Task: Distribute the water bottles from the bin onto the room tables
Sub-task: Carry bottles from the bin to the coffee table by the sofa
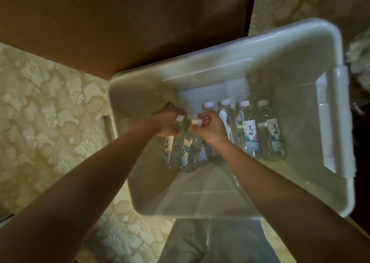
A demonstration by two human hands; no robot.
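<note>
A large translucent white bin (230, 68) stands on the patterned carpet below me. Several clear water bottles with white caps and printed labels lie in a row inside it, among them one at the right end (270, 132). Both my arms reach into the bin. My left hand (166, 122) grips the neck of the leftmost bottle (172, 150). My right hand (212, 128) pinches the cap end of the bottle beside it (190, 150). Both bottles lean with their caps raised.
A brown wooden furniture panel (124, 22) runs across the top, just behind the bin. The carpet (40, 112) has a pale floral pattern. The bin has a handle flap (338, 122) on its right side. My grey trouser legs (216, 242) show below.
</note>
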